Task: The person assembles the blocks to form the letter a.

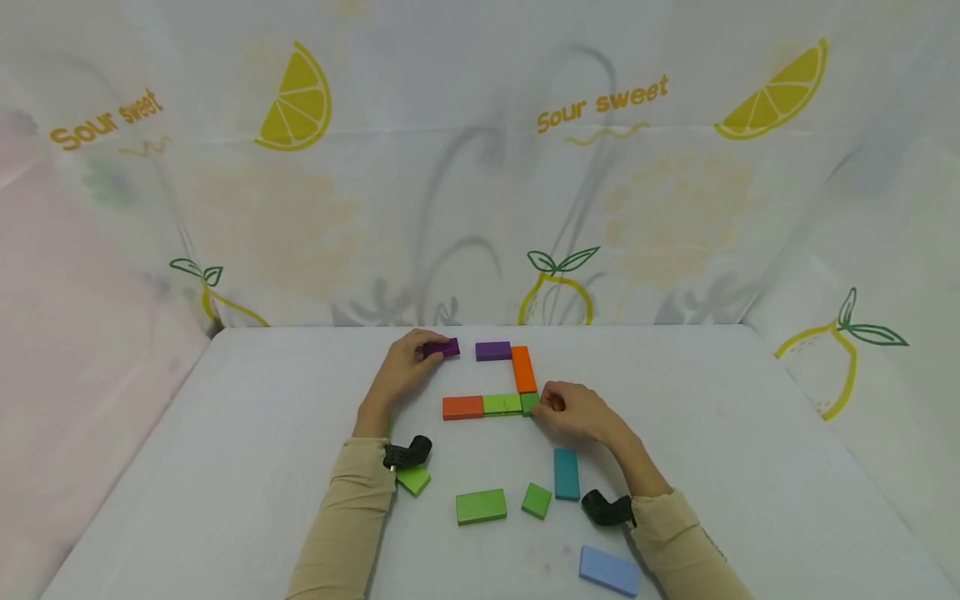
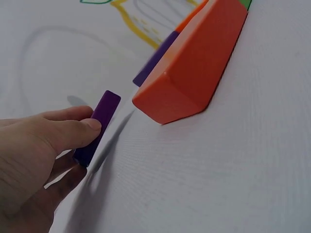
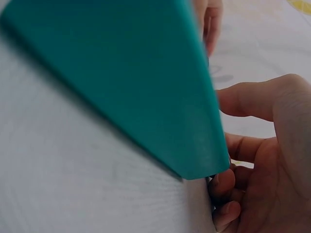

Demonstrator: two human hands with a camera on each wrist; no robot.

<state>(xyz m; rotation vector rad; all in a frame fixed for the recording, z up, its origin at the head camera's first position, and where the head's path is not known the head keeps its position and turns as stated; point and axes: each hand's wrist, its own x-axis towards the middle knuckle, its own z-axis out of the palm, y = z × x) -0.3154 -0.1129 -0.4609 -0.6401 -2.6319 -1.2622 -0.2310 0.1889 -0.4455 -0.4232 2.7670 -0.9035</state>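
Between thumb and fingers, my left hand [image 1: 405, 367] pinches a purple block [image 2: 105, 114] at the far side of the table. To its right lies another purple block [image 1: 492, 351], touching or almost touching the top of an upright-running orange block [image 1: 524, 369]. Below that, a small green block [image 1: 529, 403], a lime green block [image 1: 502, 404] and a red-orange block [image 1: 462, 407] form a row. My right hand [image 1: 581, 410], fingers bent, is at the small green block's right edge. In the right wrist view a teal block [image 3: 126, 77] hides its fingertips, so any grip is unclear.
Nearer the front lie the teal block [image 1: 566, 474], a larger green block [image 1: 481, 507], a small green square block [image 1: 536, 501] and a light blue block [image 1: 609, 571]. A lime block [image 1: 413, 480] sits beside my left wrist. A printed curtain [image 1: 465, 167] hangs behind the white table [image 1: 225, 467].
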